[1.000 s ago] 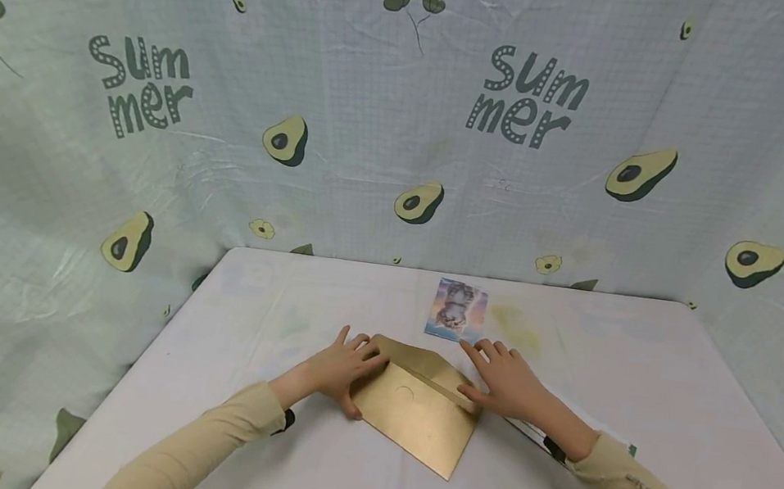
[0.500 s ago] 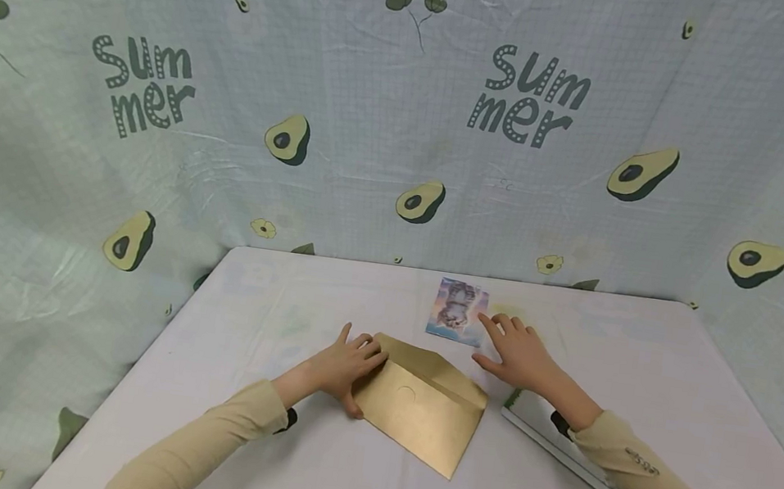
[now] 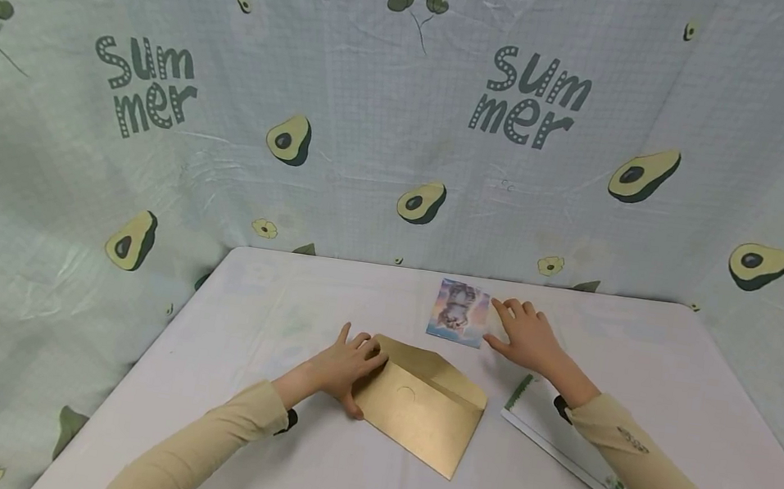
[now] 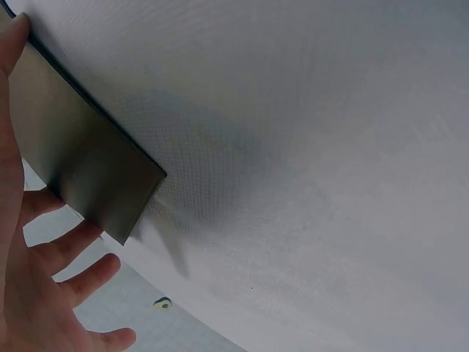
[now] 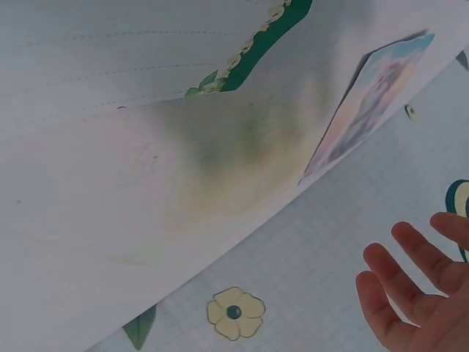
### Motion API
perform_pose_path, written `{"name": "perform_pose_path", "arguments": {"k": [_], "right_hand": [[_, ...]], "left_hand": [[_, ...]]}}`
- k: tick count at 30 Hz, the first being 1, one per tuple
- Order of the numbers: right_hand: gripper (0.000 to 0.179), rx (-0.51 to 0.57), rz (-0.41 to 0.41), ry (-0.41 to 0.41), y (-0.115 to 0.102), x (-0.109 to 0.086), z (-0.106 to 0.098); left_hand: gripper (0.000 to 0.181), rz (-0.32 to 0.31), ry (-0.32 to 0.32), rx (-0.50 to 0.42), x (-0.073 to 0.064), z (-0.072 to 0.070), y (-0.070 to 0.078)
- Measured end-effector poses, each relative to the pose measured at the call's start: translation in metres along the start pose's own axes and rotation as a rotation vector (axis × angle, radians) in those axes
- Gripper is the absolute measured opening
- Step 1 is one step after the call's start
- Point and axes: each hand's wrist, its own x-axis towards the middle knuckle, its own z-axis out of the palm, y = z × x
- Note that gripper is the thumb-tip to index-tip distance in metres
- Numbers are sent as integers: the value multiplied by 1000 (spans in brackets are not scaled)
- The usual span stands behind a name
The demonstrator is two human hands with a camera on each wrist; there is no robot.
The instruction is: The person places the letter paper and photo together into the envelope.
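Observation:
My left hand (image 3: 340, 370) grips the left end of a gold envelope (image 3: 420, 413). Its flap stands open along the far side. In the left wrist view the thumb lies at one edge of the envelope (image 4: 95, 169) and two fingers touch the opposite edge. My right hand (image 3: 527, 337) hovers at the right side of a small card (image 3: 459, 313) printed with a kitten against a pink and blue sky. Its fingers are spread and hold nothing. In the right wrist view the card (image 5: 374, 99) lies apart from the fingers (image 5: 381, 301).
A white pad with green borders (image 3: 560, 436) lies under my right forearm, partly covered by it. The white table (image 3: 326, 294) ends at the back against a curtain (image 3: 353, 91) printed with avocados and lettering.
My right hand has left the envelope's right end and moved away and slightly right to the card's side, uncovering more of the pad. The left hand and envelope have stayed in place.

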Motion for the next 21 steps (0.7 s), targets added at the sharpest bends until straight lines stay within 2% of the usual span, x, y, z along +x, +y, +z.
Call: {"name": "perform_pose_path", "arguments": {"k": [6,12,17,21], "right_hand": [[60,3,54,-25,9,10,9],[60,22,106,-73,18,23,22],[58,41,120,-123,22,34,34],[55,-4,96,-156,23,41,42]], "left_hand": [[101,-22,-40,-5,1,0,1],[102,-20,-40,-20,1,-1,1],[102,-17,-42,-25,0,-2,2],[102,-19,-47,-30,0,-2,1]]}}
